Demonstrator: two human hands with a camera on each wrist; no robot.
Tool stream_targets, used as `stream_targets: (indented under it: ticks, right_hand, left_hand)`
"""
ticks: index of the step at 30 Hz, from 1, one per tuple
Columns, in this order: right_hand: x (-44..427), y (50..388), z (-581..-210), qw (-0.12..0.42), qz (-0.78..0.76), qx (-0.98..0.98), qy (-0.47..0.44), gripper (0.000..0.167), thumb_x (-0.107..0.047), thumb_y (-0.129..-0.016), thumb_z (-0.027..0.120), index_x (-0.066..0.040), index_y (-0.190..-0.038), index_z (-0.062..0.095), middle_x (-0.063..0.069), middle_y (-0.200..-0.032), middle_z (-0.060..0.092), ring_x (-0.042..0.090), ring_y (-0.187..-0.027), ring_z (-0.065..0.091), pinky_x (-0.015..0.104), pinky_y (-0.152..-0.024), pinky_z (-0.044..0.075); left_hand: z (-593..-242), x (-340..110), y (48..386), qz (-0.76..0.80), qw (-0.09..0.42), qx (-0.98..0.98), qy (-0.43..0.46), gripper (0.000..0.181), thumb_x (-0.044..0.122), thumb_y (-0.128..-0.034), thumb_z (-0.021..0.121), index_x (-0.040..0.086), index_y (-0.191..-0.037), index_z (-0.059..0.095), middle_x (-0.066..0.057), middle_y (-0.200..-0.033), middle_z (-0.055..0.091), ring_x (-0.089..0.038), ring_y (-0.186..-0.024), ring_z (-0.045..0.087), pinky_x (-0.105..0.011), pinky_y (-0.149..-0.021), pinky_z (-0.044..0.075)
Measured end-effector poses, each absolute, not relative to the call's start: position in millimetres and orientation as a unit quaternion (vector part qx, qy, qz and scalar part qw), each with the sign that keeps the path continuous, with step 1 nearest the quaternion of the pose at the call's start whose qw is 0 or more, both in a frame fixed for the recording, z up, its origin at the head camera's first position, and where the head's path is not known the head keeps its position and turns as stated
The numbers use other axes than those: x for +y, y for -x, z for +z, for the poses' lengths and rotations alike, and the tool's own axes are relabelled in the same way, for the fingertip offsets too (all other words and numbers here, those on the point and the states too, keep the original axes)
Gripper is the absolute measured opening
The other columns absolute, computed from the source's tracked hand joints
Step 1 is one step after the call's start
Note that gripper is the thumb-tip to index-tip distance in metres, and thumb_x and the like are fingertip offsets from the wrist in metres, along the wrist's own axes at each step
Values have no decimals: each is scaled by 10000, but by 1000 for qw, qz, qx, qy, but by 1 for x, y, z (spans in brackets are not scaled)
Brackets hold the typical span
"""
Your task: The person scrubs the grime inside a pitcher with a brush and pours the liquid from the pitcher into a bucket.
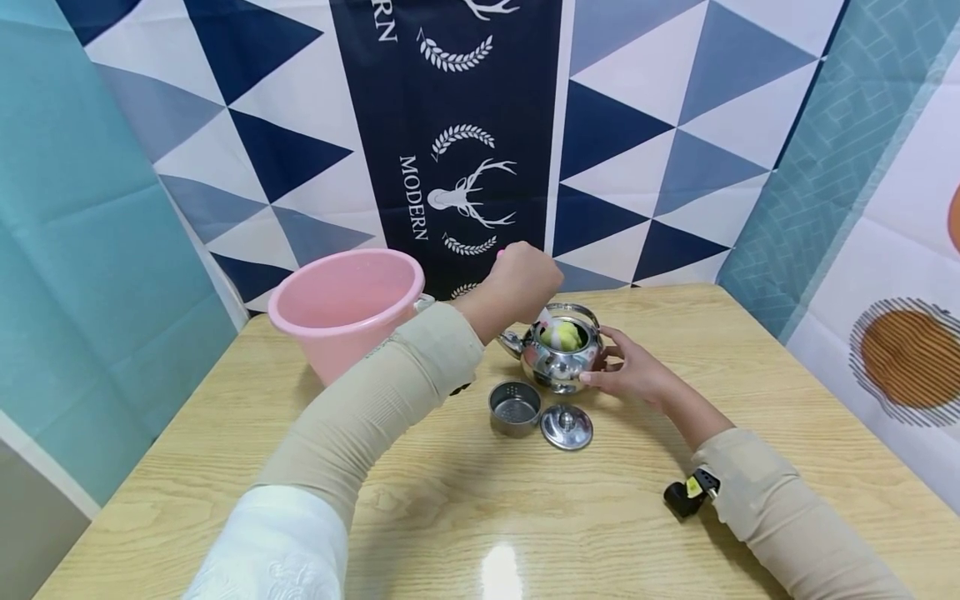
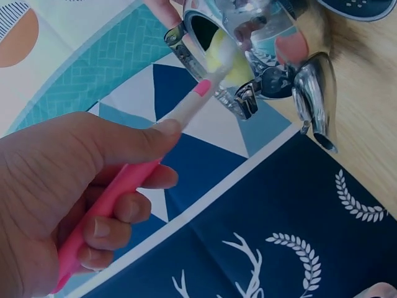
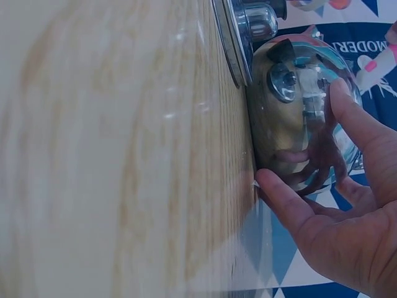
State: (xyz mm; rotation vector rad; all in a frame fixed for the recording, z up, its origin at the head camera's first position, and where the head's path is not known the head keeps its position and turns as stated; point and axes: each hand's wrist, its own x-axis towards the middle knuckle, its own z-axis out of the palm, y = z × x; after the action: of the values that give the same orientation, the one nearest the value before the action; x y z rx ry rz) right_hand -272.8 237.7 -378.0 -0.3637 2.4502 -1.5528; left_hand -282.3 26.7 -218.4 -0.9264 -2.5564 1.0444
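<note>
My left hand (image 1: 525, 279) grips a sponge brush (image 2: 118, 195) by its pink handle, fingers curled round it. The brush's yellow sponge head (image 1: 564, 336) sits inside the mouth of a shiny steel teapot (image 1: 558, 364), under its raised handle. Thumb and fingers of my right hand (image 1: 630, 367) spread round the teapot's right side and hold it, as the right wrist view (image 3: 335, 236) shows. The spout points left. In front of the teapot are a round steel strainer (image 1: 515, 421) and, beside it, the knobbed lid (image 1: 567, 427).
A pink bucket (image 1: 330, 346) stands at the back left of the wooden table (image 1: 465, 508), partly behind my left forearm. Patterned cloth (image 1: 622, 125) hangs behind the table, with more sheets at both sides. A small black wrist device (image 1: 684, 497) is at my right sleeve.
</note>
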Motion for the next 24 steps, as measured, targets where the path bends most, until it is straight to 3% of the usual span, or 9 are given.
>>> stream_targets:
  ticks: [9, 16, 24]
  right_hand:
    - [236, 273, -376, 110, -529, 832, 125, 1021, -216, -871, 754, -88, -1561, 12, 343, -1428, 347, 498, -1301, 384, 562, -1057, 330]
    - [237, 273, -374, 111, -527, 833, 123, 1023, -198, -872, 752, -75, -1558, 3, 361, -1466, 285, 512, -1309, 367, 573, -1059, 327]
    - [236, 274, -375, 109, -521, 838, 120, 1025, -219, -865, 760, -75, -1559, 19, 360, -1441, 327, 505, -1311, 371, 572, -1070, 310]
  left_hand:
    - [-222, 28, 281, 337, 104, -877, 325, 146, 329, -905, 585, 207, -911, 666, 61, -820, 606, -107, -645, 541, -321, -589, 520]
    - [-221, 24, 273, 313, 92, -881, 342, 127, 309, -905, 587, 211, -922, 666, 65, -829, 602, -112, -657, 530, -304, -552, 495]
    - [-219, 10, 271, 307, 97, -879, 351, 57, 236, -873, 607, 217, -875, 660, 74, -820, 591, -106, -665, 504, -300, -541, 476]
